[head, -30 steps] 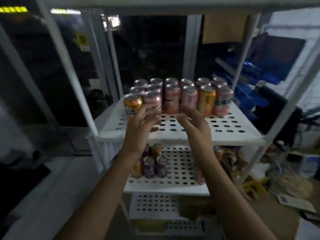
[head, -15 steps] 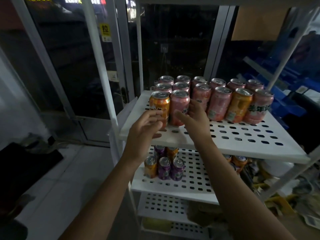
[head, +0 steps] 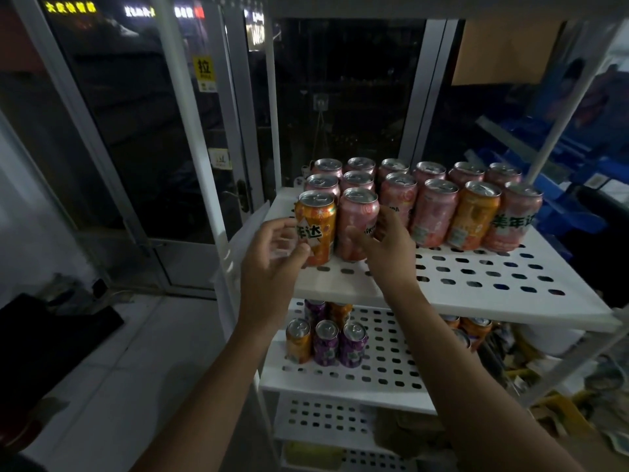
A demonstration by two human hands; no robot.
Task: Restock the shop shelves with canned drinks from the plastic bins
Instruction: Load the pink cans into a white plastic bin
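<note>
Our left hand (head: pixel 272 257) grips the orange can (head: pixel 318 219), right hand (head: pixel 386 250) the pink can (head: pixel 357 219) — mid-frame shelf (head: pixel 476 277) about half stocked, front bare.

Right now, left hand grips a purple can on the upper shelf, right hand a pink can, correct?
No. In the head view the left hand grips an orange can, not purple, on the upper shelf; the right hand a pink can.

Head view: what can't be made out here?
All in the head view:
- Left hand: fingers motion-blurred beside the orange can; grip unclear.
- Pink can label: partly covered by the right hand gripping it.
- Orange cans at right on the lower shelf: mostly hidden by the top shelf.
- Bottom shelf contents: too dark.
</note>
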